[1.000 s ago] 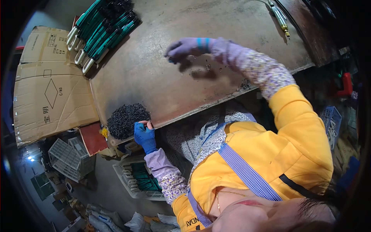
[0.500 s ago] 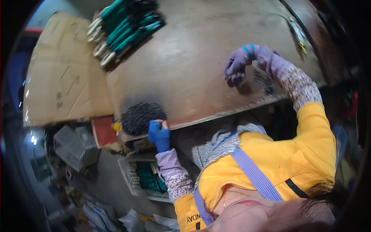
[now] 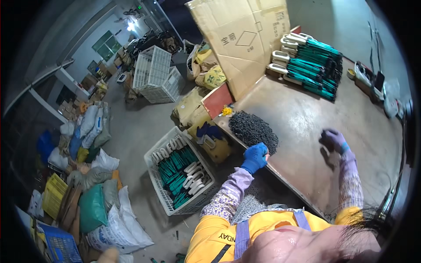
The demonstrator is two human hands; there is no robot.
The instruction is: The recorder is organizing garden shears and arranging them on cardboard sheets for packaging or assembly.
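Note:
My left hand point(image 3: 255, 158), in a blue glove with a bare fingertip showing, is closed at the near edge of a heap of small black pieces point(image 3: 250, 128). Whatever it pinches is too small to make out. My right hand point(image 3: 335, 141), in a purple glove with dark fingertips, hangs above the brown tabletop point(image 3: 302, 164), its shadow falling beside it. Those fingers look bent but are dark and blurred. Toward the far side of the table lies a stack of green-and-black tools with white loop handles point(image 3: 313, 65).
A cardboard sheet point(image 3: 245, 44) stands at the table's far left. On the floor to the left, a white crate point(image 3: 164, 199) holds more such tools. Stacked crates point(image 3: 153, 72) and filled sacks point(image 3: 93, 206) lie beyond. A tray point(image 3: 370, 81) sits at the back right.
The view has swung left, bringing the floor, crates and sacks into sight. My left hand stays by the black heap; my right hand remains above the tabletop.

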